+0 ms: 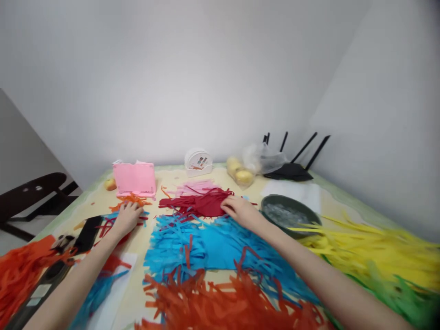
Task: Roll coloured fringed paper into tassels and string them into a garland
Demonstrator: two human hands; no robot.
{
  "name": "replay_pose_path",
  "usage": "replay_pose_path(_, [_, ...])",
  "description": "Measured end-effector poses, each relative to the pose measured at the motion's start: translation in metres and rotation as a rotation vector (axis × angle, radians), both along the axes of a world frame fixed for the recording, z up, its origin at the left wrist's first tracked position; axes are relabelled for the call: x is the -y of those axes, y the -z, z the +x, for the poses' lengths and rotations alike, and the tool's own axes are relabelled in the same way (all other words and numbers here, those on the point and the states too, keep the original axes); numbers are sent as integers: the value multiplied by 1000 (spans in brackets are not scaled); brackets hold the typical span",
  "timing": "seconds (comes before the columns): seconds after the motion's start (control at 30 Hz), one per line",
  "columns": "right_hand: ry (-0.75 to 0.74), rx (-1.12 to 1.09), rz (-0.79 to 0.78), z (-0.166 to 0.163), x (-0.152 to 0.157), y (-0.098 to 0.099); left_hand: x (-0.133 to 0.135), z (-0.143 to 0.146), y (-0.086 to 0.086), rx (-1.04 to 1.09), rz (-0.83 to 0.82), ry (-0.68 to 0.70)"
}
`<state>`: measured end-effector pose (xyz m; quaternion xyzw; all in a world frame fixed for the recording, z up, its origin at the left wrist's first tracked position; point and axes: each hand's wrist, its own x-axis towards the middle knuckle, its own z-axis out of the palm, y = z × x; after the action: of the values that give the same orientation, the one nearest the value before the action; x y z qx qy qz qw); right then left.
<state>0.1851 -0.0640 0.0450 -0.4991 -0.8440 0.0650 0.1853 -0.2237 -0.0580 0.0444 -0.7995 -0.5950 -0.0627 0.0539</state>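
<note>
My right hand (235, 208) has its thumb and fingers pressed together at the right edge of a dark red fringed paper piece (206, 204). My left hand (129, 217) rests, fingers bent downward, over orange strips (134, 200) and red and blue strips on the left; whatever lies under its fingertips is hidden. Right in front of the dark red piece lies a blue fringed sheet (220, 247), with stray red strips on it. Nearest me is an orange-red fringed pile (220, 302).
Yellow strips (374, 247) and green strips (395, 300) cover the right side, beside a dark green bowl (287, 213). Along the back stand a pink stand (135, 178), a white round holder (198, 162), bagged yellow fruit (242, 175) and a black router (292, 173). More orange strips (24, 270) lie left.
</note>
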Motion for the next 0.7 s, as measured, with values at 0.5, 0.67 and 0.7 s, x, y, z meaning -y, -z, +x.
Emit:
replay_pose_path(0.5, [-63,396,-138,-7,-63,48,-55,237,54,49,-230,289])
replay_pose_path(0.67, [-42,358,-186,2,-74,52,-73,223,52,36,-338,258])
replay_pose_path(0.7, [-41,352,-198,3,-76,53,-75,223,50,39,-359,256])
